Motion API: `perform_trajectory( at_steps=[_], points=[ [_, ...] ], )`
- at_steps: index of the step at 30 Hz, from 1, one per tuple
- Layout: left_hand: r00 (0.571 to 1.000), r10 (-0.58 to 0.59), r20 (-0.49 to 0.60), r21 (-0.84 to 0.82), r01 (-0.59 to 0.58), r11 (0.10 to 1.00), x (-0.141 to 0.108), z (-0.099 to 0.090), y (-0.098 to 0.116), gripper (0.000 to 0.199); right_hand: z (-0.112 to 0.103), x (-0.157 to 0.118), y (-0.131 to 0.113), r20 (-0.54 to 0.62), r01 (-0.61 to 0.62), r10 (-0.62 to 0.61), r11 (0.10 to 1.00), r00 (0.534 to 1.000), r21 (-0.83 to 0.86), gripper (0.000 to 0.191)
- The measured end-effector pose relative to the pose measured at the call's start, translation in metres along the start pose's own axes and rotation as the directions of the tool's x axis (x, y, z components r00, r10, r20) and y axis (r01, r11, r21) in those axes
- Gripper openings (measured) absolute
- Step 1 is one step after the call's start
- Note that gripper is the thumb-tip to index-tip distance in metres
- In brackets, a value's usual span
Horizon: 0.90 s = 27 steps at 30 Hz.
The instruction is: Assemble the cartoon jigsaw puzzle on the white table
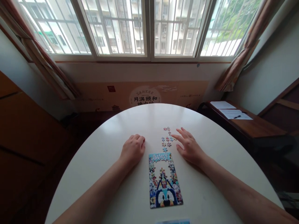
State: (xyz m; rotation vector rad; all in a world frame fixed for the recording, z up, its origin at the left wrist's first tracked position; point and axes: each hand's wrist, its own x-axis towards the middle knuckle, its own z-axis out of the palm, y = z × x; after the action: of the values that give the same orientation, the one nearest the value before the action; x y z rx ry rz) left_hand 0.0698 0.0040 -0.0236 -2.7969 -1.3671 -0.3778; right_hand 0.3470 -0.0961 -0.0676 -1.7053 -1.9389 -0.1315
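Observation:
A partly assembled jigsaw puzzle (165,186) lies on the white round table (105,186), with a blue cartoon dog's face at its near end and a white gap in its upper middle. Loose puzzle pieces (169,144) are scattered just beyond its far edge. My left hand (133,148) rests on the table left of these pieces, its fingers curled closed; whatever they hold, if anything, is hidden. On the other side, my right hand (189,147) is open, fingers spread, its fingertips close to the right side of the loose pieces.
At the table's near edge a blue flat object (173,221) shows only in part. To the right stands a brown wooden bench (254,129) with papers (234,114) and a pen (237,117) on it. Barred windows (149,57) and curtains (233,70) are beyond the table.

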Motion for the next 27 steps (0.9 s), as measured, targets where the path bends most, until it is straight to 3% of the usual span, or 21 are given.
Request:
perform_trajectory(
  at_steps=[16,21,27],
  points=[
    [0.999,-0.009,0.035,-0.034,0.010,0.999,-0.005,-0.004,0.002,0.016,-0.006,0.000,-0.004,0.000,0.040,-0.040,0.999,0.999,-0.005,0.030],
    [0.999,-0.003,0.042,-0.042,0.005,0.999,-0.006,-0.003,0.002,0.018,-0.018,-0.006,-0.011,-0.003,0.055,-0.055,0.997,0.998,-0.051,0.026],
    [0.998,-0.017,0.068,-0.046,0.020,0.999,-0.007,-0.007,0.006,0.019,-0.039,-0.017,-0.022,0.106,0.080,-0.073,0.995,0.992,-0.067,0.026]
  ],
)
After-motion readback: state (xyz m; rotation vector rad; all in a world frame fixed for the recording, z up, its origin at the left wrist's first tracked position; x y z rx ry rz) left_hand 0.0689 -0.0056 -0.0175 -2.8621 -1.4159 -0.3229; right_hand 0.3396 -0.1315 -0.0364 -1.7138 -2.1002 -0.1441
